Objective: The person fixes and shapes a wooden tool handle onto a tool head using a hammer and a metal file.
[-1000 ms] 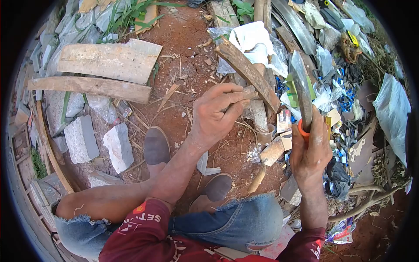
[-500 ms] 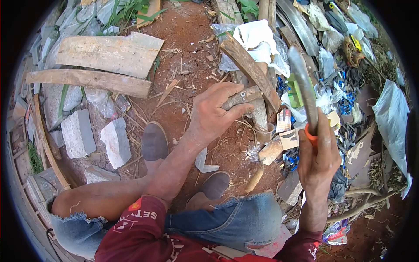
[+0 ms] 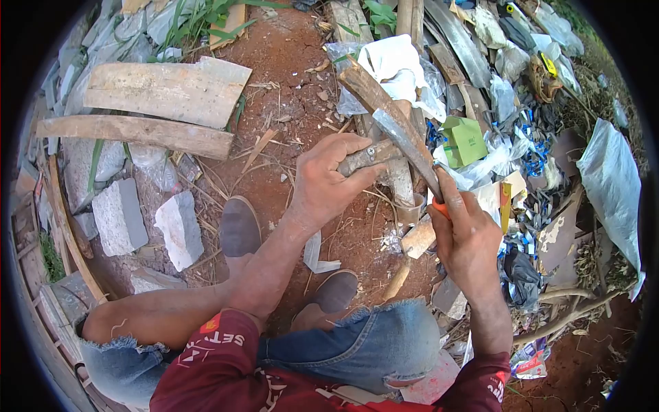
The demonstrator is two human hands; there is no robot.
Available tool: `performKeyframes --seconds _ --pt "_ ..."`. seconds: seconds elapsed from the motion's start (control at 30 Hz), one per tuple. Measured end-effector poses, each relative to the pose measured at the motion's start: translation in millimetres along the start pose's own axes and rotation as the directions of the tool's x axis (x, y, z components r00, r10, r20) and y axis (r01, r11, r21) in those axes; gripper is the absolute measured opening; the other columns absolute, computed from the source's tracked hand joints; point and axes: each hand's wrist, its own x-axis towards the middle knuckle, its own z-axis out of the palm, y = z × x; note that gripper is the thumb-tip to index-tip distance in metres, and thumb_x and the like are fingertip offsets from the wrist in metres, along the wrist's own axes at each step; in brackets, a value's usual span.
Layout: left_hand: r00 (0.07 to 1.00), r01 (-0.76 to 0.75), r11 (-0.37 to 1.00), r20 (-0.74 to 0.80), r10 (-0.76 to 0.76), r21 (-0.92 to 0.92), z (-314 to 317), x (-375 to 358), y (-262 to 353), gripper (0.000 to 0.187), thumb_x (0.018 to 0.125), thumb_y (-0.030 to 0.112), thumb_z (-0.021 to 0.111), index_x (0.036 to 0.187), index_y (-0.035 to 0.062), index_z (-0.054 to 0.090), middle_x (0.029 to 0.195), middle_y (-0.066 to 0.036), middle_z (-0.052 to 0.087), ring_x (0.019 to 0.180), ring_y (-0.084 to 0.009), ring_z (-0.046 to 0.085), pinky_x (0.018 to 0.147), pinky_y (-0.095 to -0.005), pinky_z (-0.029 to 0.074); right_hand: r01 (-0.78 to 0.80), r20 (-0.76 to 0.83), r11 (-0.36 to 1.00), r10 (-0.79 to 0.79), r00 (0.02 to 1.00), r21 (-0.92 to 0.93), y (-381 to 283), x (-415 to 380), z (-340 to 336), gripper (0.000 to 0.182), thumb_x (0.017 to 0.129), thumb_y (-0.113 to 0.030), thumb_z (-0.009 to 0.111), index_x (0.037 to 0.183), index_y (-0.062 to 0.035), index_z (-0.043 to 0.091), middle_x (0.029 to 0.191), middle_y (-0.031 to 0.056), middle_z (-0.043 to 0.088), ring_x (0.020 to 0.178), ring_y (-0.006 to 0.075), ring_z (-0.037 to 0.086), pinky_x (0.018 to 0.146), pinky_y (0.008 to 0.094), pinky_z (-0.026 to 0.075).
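My left hand (image 3: 328,180) pinches a short, rough grey-brown stick (image 3: 357,160) between thumb and fingers. A small round metal-looking spot shows on top of the stick. Its far end points right, where it overlaps a slanting wooden plank (image 3: 376,93). In my right hand (image 3: 468,240) is a knife with a long, broad grey blade (image 3: 405,145) and a bit of orange (image 3: 440,208) at the grip. The blade slants up and left, passing over the plank beside the stick's far end.
Wooden boards (image 3: 168,89) and pale broken blocks (image 3: 120,216) lie to the left. On the right are a green box (image 3: 462,141), plastic scraps and a hanging plastic sheet (image 3: 611,189). A corncob-like piece (image 3: 397,280) lies on red soil between a shoe (image 3: 333,288) and the litter.
My right hand has swung the knife down and left, from upright at the right to beside the stick's end. My left hand keeps its pinch on the stick, almost in place.
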Motion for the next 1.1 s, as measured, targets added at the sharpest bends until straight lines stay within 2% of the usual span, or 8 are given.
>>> performKeyframes --seconds 0.17,0.27,0.43,0.5,0.63,0.77,0.97,1.1 --pt "0.999 -0.001 1.000 -0.037 0.001 -0.007 1 -1 -1 0.036 0.075 0.009 0.087 0.105 -0.0028 0.072 0.107 -0.015 0.071 0.095 -0.0188 0.070 0.082 -0.0299 0.055 -0.054 -0.426 0.926 0.223 0.876 0.374 -7 1 0 0.050 0.094 -0.004 0.067 0.141 0.0019 0.049 0.096 0.0144 0.067 0.083 0.0191 0.068 0.074 0.0307 0.055" --pt "0.999 0.014 1.000 -0.039 -0.014 -0.002 2 -2 0 0.037 0.074 0.008 0.087 0.106 -0.0026 0.071 0.108 -0.015 0.071 0.096 -0.0191 0.070 0.083 -0.0302 0.055 -0.073 0.115 0.997 0.073 0.991 0.001 -5 7 6 0.056 0.089 -0.001 0.070 0.142 -0.0035 0.051 0.096 0.0156 0.068 0.079 0.0218 0.069 0.071 0.0325 0.056" --pt "0.999 0.001 1.000 -0.052 -0.002 -0.012 1 -3 -1 0.037 0.073 0.008 0.088 0.106 -0.0024 0.071 0.108 -0.015 0.071 0.096 -0.0190 0.070 0.083 -0.0313 0.055 -0.088 -0.293 0.917 0.214 0.932 0.390 -5 4 -9 0.053 0.094 -0.001 0.066 0.143 0.0036 0.047 0.095 0.0094 0.067 0.079 0.0121 0.063 0.069 0.0285 0.052" --pt "0.999 0.017 0.999 -0.036 -0.018 -0.037 3 -4 -1 0.037 0.073 0.008 0.088 0.105 -0.0026 0.071 0.108 -0.015 0.071 0.096 -0.0187 0.070 0.083 -0.0313 0.055 -0.068 -0.344 0.945 0.183 0.921 0.321 -3 7 12 0.063 0.087 0.001 0.070 0.146 -0.0051 0.048 0.096 0.0156 0.067 0.074 0.0251 0.068 0.065 0.0348 0.055" --pt "0.999 -0.005 0.999 -0.045 0.003 -0.035 5 -6 -2 0.037 0.073 0.006 0.087 0.106 -0.0028 0.071 0.107 -0.014 0.071 0.094 -0.0174 0.070 0.082 -0.0301 0.055 -0.078 0.103 0.982 0.061 0.993 0.175 3 6 -5 0.062 0.087 -0.001 0.070 0.144 -0.0061 0.049 0.094 0.0160 0.066 0.076 0.0290 0.068 0.067 0.0381 0.056" --pt "0.999 0.017 1.000 -0.030 -0.018 -0.018 2 -6 1 0.037 0.073 0.005 0.087 0.105 -0.0025 0.070 0.106 -0.014 0.071 0.093 -0.0170 0.070 0.081 -0.0296 0.056 -0.089 -0.394 0.894 0.280 0.875 0.439 -2 1 5 0.058 0.090 0.003 0.067 0.144 -0.0009 0.048 0.096 0.0172 0.067 0.078 0.0247 0.069 0.070 0.0361 0.056" --pt "1.000 -0.003 0.997 -0.011 0.002 -0.075 3 -12 1 0.037 0.073 0.005 0.087 0.105 -0.0025 0.070 0.105 -0.013 0.071 0.091 -0.0163 0.070 0.079 -0.0291 0.056 -0.011 0.057 1.000 0.010 0.998 0.016 10 4 -13 0.056 0.090 -0.003 0.070 0.143 -0.0041 0.051 0.092 0.0148 0.066 0.072 0.0234 0.066 0.064 0.0345 0.053" --pt "1.000 -0.006 0.998 -0.009 0.006 -0.068 9 -12 0 0.035 0.074 0.004 0.086 0.105 -0.0028 0.070 0.104 -0.013 0.071 0.092 -0.0162 0.070 0.079 -0.0289 0.055 -0.047 -0.460 0.942 0.205 0.864 0.333 3 0 12 0.057 0.087 0.001 0.072 0.140 0.0021 0.051 0.093 0.0162 0.064 0.073 0.0287 0.066 0.063 0.0363 0.053"
